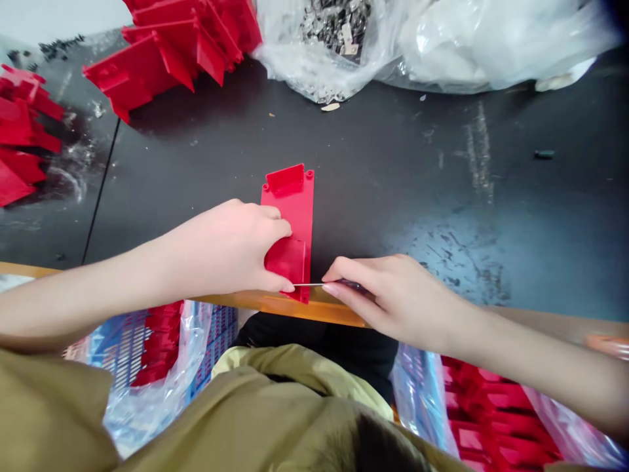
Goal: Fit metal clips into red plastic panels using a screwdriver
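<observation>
A flat red plastic part (298, 213) with a raised lip at its far end lies on the black table, its near end over the wooden front edge. My left hand (240, 246) grips its left side, fingers on top and thumb near the lower end. From the right, my right hand (383, 288) pinches a thin tool (314, 284) with a dark handle. The tool's slim metal shaft crosses the part's near end and reaches my left thumb. Its tip is hidden or too small to make out.
Red parts (171, 52) are stacked at the back left, more (22, 137) at the far left. A clear bag (289, 59) of small metal pieces lies at the back. Below the edge stand lined blue crates (216, 341) with red parts.
</observation>
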Demonstrator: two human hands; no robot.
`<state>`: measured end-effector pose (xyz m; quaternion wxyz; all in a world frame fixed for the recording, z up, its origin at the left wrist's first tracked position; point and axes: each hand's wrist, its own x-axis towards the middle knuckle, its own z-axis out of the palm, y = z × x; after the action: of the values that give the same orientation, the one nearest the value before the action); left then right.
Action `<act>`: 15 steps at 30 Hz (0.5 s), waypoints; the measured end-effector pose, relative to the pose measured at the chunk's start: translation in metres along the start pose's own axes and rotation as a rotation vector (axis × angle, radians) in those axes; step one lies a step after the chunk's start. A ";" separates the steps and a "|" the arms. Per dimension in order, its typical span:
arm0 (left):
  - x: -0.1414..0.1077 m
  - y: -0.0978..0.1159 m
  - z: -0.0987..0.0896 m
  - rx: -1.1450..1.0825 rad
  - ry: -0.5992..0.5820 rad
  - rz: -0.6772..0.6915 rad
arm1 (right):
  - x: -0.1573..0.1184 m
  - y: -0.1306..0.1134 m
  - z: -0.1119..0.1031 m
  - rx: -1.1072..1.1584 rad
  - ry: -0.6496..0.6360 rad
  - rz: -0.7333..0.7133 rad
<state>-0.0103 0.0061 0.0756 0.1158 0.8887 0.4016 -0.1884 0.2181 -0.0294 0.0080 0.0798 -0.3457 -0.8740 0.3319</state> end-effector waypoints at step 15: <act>0.006 0.010 -0.008 0.211 -0.064 0.139 | -0.010 -0.014 0.017 0.040 0.099 0.112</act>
<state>0.0030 0.0060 0.0807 0.0473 0.9151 0.3133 -0.2493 0.2116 -0.0521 0.0045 0.1110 -0.4083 -0.8415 0.3360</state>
